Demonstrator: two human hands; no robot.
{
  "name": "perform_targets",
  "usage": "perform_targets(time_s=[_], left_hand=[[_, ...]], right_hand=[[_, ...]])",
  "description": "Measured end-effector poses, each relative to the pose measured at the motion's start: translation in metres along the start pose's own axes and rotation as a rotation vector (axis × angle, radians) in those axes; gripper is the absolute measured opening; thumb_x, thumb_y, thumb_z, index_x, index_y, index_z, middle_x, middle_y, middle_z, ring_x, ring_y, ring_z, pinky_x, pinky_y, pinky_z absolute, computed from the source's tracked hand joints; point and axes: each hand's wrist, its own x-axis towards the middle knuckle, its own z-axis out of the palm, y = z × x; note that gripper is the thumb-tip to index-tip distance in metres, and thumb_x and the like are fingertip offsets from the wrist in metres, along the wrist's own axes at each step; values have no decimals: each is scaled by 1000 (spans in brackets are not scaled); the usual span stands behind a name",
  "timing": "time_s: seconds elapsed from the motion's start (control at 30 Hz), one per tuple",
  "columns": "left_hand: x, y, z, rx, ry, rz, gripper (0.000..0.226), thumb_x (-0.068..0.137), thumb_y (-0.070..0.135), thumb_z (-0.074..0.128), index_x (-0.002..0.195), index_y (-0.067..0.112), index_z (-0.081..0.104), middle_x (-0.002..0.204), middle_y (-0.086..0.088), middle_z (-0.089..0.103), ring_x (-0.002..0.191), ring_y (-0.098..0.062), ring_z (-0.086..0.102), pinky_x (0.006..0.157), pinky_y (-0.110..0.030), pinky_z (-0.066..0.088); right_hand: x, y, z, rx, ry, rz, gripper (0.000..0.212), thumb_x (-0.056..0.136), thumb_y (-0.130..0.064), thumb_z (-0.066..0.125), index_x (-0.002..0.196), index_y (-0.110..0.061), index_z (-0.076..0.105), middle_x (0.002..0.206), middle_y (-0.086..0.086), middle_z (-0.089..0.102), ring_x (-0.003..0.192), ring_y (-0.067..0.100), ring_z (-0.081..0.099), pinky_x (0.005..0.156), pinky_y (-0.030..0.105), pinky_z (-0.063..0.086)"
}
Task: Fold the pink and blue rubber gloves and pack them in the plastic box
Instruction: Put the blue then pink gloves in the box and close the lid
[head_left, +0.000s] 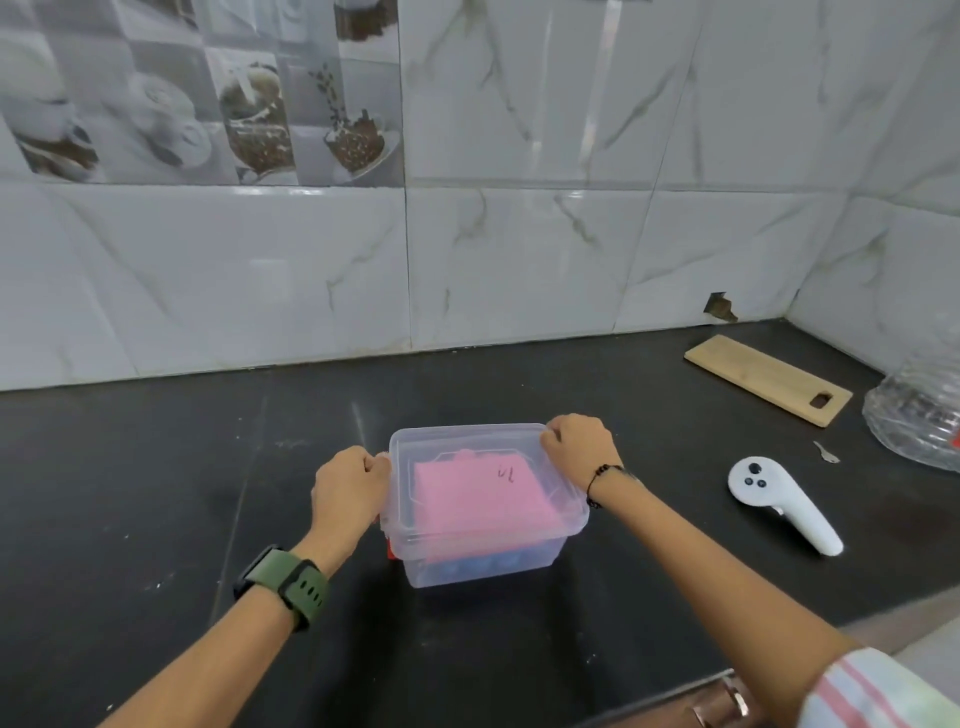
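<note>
With both gloves already inside, the step in hand looks like seating the lid on the plastic box (480, 564), which stands mid-desk (156, 493) in front of the person. The left hand (349, 493), a green watch (288, 584) on its wrist, curls its fingers round the box's left rim; pressing down there should come only once the lid sits level. Through the clear lid (467, 441) the folded pink glove (480, 499) lies flat on top, with the blue glove (480, 562) beneath it at the bottom. Nothing seems to stick out past the rim, so the lid should close cleanly. The right hand (581, 446) grips the far right corner, fingers curled over the edge. Even pressure from both sides, then a check along the near edge, would serve best. Well apart to the right lie a white controller (779, 506) and a wooden board (766, 378).
</note>
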Motion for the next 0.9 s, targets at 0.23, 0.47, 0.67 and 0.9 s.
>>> perform_targets(time_s=[0.23, 0.47, 0.67, 0.9], left_hand=[[-3, -10, 11, 291, 55, 105, 29, 92, 33, 46, 68, 17, 42, 70, -1, 54, 60, -16, 51, 48, -24, 35], [-9, -11, 25, 291, 64, 74, 19, 96, 22, 37, 82, 10, 42, 67, 2, 44, 54, -9, 42, 44, -20, 30], [-11, -9, 24, 258, 57, 65, 20, 95, 22, 37, 80, 10, 39, 65, 3, 42, 53, -9, 39, 43, -23, 28], [-9, -32, -14, 230, 117, 42, 32, 90, 20, 43, 61, 17, 30, 60, 2, 39, 51, -11, 33, 45, -25, 25]], right_hand=[[-6, 4, 20, 32, 81, 34, 29, 93, -15, 35, 65, -8, 38, 74, 8, 41, 64, 25, 41, 56, 27, 32], [-7, 8, 30, 13, 64, 45, 25, 98, -24, 27, 96, -9, 47, 78, 8, 52, 66, 24, 50, 58, 29, 39], [-4, 10, 32, 155, 49, 73, 25, 96, -22, 27, 88, -9, 46, 71, 7, 51, 62, 22, 47, 55, 28, 36], [-10, -24, 48, 221, 7, 44, 29, 96, -22, 28, 86, -5, 50, 74, 8, 53, 65, 22, 47, 56, 28, 35]])
